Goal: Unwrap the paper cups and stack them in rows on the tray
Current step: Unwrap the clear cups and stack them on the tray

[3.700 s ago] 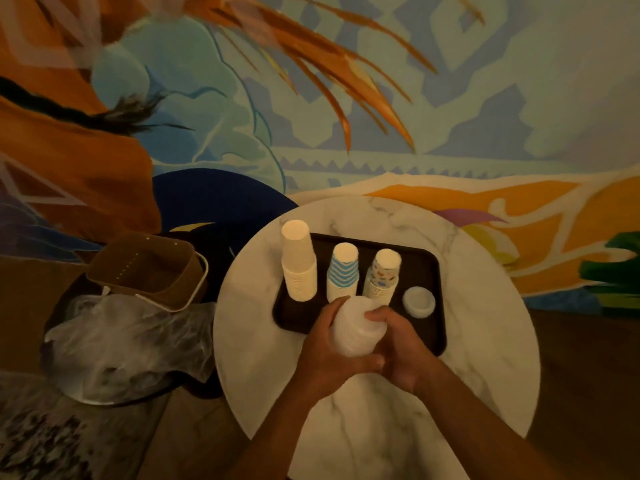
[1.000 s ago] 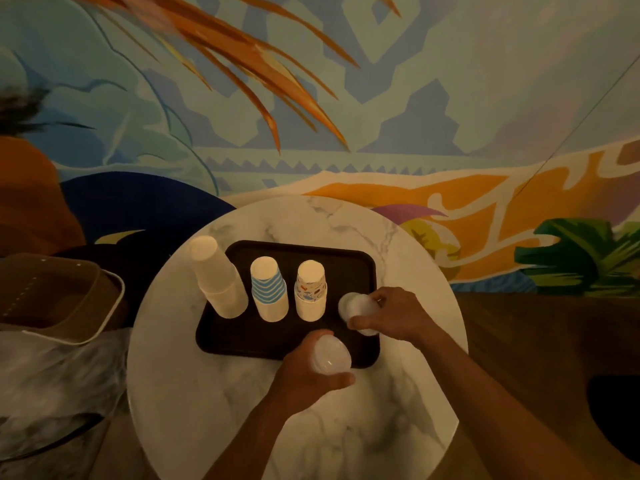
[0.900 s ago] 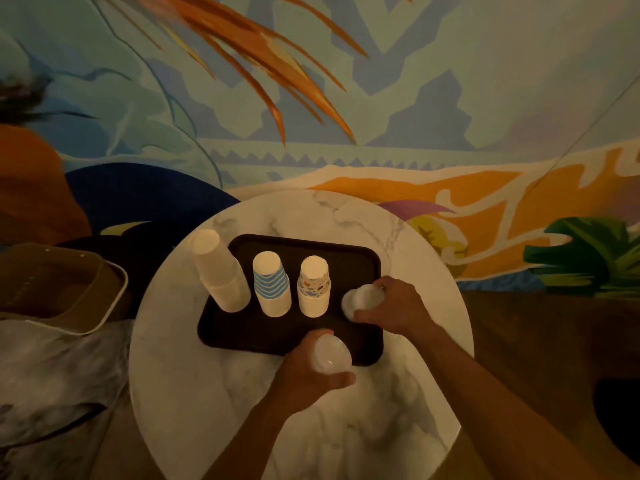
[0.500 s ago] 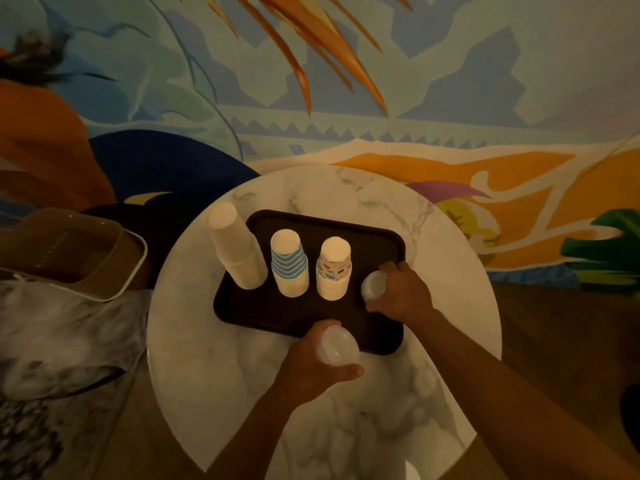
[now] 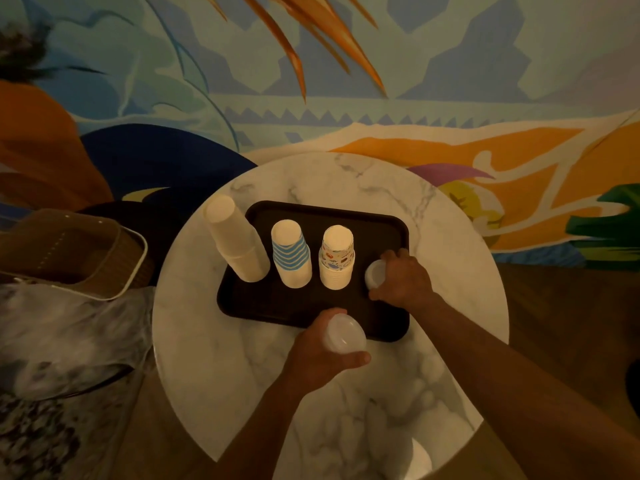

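Note:
A dark tray (image 5: 277, 303) lies on the round marble table (image 5: 242, 358). Three upside-down stacks stand in a row on it: plain cream cups (image 5: 235, 240), blue-striped cups (image 5: 290, 256) and cups with a colourful print (image 5: 336, 258). Right of that row, my right hand (image 5: 401, 277) grips a small white translucent cup stack (image 5: 374, 273) that rests on the tray. My left hand (image 5: 322, 351) holds another stack of white translucent cups (image 5: 346, 336) over the tray's near edge.
A brown basket (image 5: 79, 251) and crumpled clear plastic wrap (image 5: 69, 341) lie left of the table. A painted mural wall (image 5: 346, 81) rises behind. A pale round object (image 5: 420, 459) peeks out at the table's near edge.
My hands have split the translucent stack. The right hand carried part of it to the tray's right side, beside the printed cups. The left hand has stayed near the tray's front edge.

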A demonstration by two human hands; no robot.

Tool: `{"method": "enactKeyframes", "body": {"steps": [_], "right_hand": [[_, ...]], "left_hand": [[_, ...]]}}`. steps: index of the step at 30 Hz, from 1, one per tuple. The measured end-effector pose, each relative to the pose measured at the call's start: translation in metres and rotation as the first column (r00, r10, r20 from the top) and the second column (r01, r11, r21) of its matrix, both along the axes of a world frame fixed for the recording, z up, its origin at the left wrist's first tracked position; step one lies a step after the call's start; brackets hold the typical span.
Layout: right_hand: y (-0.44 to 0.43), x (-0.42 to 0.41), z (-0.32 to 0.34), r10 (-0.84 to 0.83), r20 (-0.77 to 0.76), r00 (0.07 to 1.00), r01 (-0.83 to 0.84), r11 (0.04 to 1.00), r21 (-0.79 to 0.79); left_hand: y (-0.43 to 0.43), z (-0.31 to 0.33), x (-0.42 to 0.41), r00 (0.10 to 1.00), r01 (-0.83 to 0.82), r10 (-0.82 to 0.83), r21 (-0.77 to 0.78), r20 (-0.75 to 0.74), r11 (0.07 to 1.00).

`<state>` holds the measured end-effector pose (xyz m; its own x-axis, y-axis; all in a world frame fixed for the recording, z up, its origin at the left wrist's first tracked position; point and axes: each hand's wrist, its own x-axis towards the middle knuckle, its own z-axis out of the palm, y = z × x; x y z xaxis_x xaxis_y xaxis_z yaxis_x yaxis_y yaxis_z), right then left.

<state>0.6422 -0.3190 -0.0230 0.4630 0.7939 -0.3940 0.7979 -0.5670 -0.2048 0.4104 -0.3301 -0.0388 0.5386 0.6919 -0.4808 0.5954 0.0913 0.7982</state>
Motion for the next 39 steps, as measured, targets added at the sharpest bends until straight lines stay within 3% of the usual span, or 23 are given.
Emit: {"method": "enactKeyframes", "body": {"steps": [14, 39], "right_hand": [[0.005, -0.003, -0.013, -0.008, -0.018, 1.000, 0.007, 1.000, -0.024], [-0.003, -0.013, -0.023, -0.192, -0.080, 0.978, 0.197, 0.979, 0.052]], "left_hand": [[0.006, -0.004, 0.005, 1.000, 0.021, -0.021, -0.004, -0.008, 1.000], [0.006, -0.002, -0.004, 1.000, 0.022, -0.022, -0.003, -0.019, 1.000]]}}
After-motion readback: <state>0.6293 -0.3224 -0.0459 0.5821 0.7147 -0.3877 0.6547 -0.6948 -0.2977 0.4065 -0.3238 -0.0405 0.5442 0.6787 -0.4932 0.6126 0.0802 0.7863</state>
